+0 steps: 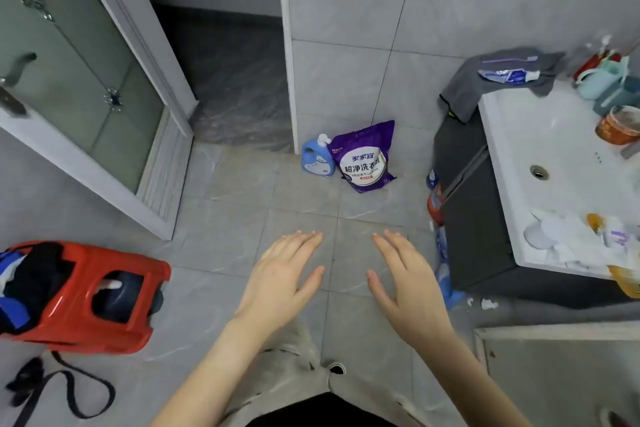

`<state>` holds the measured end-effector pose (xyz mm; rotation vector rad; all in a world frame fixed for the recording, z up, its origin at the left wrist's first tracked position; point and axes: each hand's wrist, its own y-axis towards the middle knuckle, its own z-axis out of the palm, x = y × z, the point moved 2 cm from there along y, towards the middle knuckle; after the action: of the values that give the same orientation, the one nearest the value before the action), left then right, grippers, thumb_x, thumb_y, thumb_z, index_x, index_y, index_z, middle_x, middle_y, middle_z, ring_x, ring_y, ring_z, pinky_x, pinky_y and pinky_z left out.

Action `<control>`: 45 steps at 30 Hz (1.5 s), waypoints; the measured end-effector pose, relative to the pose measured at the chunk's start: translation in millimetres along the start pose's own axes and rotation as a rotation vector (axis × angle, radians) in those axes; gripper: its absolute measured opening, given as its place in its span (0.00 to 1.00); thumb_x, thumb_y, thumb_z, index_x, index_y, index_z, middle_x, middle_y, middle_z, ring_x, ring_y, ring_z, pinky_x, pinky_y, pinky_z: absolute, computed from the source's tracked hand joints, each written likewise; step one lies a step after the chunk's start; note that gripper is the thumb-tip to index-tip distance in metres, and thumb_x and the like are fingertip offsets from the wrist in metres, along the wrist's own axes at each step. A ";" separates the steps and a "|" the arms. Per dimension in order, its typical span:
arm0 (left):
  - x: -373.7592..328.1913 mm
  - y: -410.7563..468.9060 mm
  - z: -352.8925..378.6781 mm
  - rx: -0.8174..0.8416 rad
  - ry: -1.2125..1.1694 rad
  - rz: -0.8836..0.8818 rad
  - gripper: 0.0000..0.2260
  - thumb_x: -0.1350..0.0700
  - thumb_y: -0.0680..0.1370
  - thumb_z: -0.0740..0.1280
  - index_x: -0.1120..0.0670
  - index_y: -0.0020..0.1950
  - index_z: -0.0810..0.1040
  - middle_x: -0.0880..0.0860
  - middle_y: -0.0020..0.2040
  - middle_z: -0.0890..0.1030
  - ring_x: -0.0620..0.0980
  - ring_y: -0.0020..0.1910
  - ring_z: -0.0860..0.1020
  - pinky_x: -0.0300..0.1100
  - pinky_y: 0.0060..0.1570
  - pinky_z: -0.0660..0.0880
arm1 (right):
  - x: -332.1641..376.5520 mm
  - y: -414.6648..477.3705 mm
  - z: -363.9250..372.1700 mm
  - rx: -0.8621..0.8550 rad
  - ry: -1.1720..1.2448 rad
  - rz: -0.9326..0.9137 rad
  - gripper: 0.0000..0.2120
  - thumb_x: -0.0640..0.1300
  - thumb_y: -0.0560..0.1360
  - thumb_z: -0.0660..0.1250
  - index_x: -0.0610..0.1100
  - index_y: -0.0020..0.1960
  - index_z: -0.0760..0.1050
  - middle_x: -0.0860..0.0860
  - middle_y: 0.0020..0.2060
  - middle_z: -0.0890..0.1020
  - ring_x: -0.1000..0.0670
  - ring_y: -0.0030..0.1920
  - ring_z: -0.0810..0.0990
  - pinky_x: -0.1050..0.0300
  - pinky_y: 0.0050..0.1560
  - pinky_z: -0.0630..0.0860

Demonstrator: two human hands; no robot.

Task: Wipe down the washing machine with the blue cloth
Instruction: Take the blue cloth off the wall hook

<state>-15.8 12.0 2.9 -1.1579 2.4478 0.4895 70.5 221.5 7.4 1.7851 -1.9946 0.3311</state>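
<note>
Both hands, left [280, 274] and right [407, 283], hover flat and empty above the tiled floor [221, 253], near a red basket [104, 302] holding dark and blue fabric [14, 309]; whether that is the cloth cannot be told.

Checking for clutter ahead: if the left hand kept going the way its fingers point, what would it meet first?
The left hand is open and points forward over bare floor tiles. Nothing lies close ahead. Further on, roughly in line, stand the blue bottle and purple bag by the wall, though depth is hard to judge.
</note>
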 end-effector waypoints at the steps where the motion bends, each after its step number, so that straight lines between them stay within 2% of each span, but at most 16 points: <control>1: 0.7 4.1 -0.2 -0.010 0.008 0.021 0.22 0.46 0.80 0.59 0.53 0.71 0.74 0.50 0.67 0.77 0.52 0.69 0.72 0.42 0.69 0.64 | -3.4 5.0 -0.5 -0.004 0.008 -0.001 0.27 0.56 0.79 0.57 0.46 0.74 0.68 0.47 0.71 0.72 0.45 0.73 0.69 0.43 0.69 0.70; 5: 8.3 39.1 -13.8 -0.050 0.035 0.026 0.21 0.47 0.80 0.60 0.55 0.70 0.75 0.50 0.66 0.78 0.53 0.67 0.74 0.40 0.69 0.62 | -11.0 40.3 -9.4 -0.028 0.006 0.023 0.26 0.55 0.79 0.58 0.46 0.74 0.68 0.48 0.71 0.73 0.47 0.72 0.69 0.54 0.70 0.64; 7: 16.6 62.8 -19.4 -0.071 0.038 0.039 0.21 0.47 0.80 0.60 0.55 0.70 0.75 0.50 0.67 0.77 0.52 0.68 0.73 0.39 0.70 0.61 | -13.8 64.4 -11.7 -0.045 -0.004 0.024 0.26 0.55 0.79 0.58 0.46 0.74 0.68 0.48 0.70 0.73 0.47 0.72 0.69 0.56 0.69 0.62; 13: 63.2 139.8 -15.2 -0.030 0.041 0.024 0.22 0.45 0.80 0.59 0.53 0.72 0.74 0.50 0.68 0.76 0.52 0.69 0.73 0.47 0.69 0.68 | -28.9 153.9 4.3 -0.096 0.025 0.038 0.26 0.55 0.79 0.56 0.44 0.73 0.68 0.45 0.68 0.74 0.45 0.69 0.72 0.49 0.67 0.71; 19: 120.1 243.4 -34.8 0.052 0.078 0.078 0.23 0.45 0.80 0.59 0.53 0.70 0.75 0.51 0.66 0.78 0.54 0.66 0.75 0.50 0.66 0.73 | -29.6 266.7 17.7 -0.114 -0.005 0.075 0.27 0.57 0.79 0.56 0.46 0.74 0.65 0.47 0.70 0.72 0.46 0.68 0.71 0.48 0.64 0.74; 23: 147.1 321.7 -68.4 0.040 0.090 0.180 0.22 0.45 0.80 0.59 0.52 0.72 0.73 0.51 0.69 0.76 0.53 0.68 0.71 0.50 0.68 0.69 | -23.8 341.6 5.6 -0.185 -0.020 0.027 0.26 0.55 0.79 0.58 0.44 0.73 0.67 0.46 0.69 0.72 0.44 0.69 0.72 0.45 0.66 0.73; 27: 166.7 386.8 -82.9 0.026 0.094 0.195 0.25 0.44 0.80 0.57 0.52 0.74 0.71 0.52 0.72 0.74 0.55 0.72 0.69 0.50 0.75 0.61 | -27.7 397.0 -5.7 -0.198 -0.107 0.032 0.26 0.57 0.80 0.57 0.46 0.74 0.66 0.46 0.71 0.72 0.43 0.71 0.70 0.45 0.69 0.70; 30: 174.0 422.2 -77.8 0.017 0.060 0.181 0.25 0.44 0.80 0.57 0.52 0.75 0.71 0.51 0.72 0.73 0.54 0.73 0.68 0.43 0.75 0.54 | -39.9 429.9 -6.5 -0.192 -0.080 0.034 0.26 0.56 0.79 0.58 0.45 0.74 0.68 0.45 0.72 0.71 0.42 0.71 0.70 0.43 0.67 0.72; 35: 186.9 469.0 -44.5 0.016 0.019 0.124 0.23 0.44 0.81 0.57 0.53 0.73 0.72 0.50 0.70 0.75 0.54 0.71 0.72 0.42 0.73 0.58 | -77.6 486.1 -4.5 -0.181 -0.092 0.006 0.26 0.55 0.80 0.59 0.45 0.74 0.67 0.44 0.71 0.71 0.41 0.70 0.72 0.41 0.65 0.74; 40: 186.2 533.4 -35.9 -0.002 0.031 0.017 0.24 0.42 0.80 0.56 0.50 0.73 0.72 0.47 0.69 0.76 0.46 0.69 0.69 0.43 0.69 0.65 | -119.4 558.5 -13.8 -0.137 -0.069 -0.026 0.26 0.56 0.80 0.57 0.45 0.73 0.66 0.45 0.70 0.73 0.43 0.70 0.71 0.42 0.64 0.75; 45: 173.5 607.6 -38.6 -0.058 0.042 -0.024 0.24 0.43 0.80 0.55 0.52 0.72 0.73 0.49 0.68 0.77 0.50 0.69 0.71 0.45 0.69 0.66 | -147.4 628.7 -37.9 -0.117 -0.058 -0.117 0.25 0.55 0.79 0.58 0.45 0.72 0.66 0.43 0.69 0.73 0.42 0.69 0.72 0.42 0.63 0.75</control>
<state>-603.5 244.3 40.5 -1.2317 2.4670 0.5370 -531.9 455.0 41.2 1.8467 -1.8961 0.1246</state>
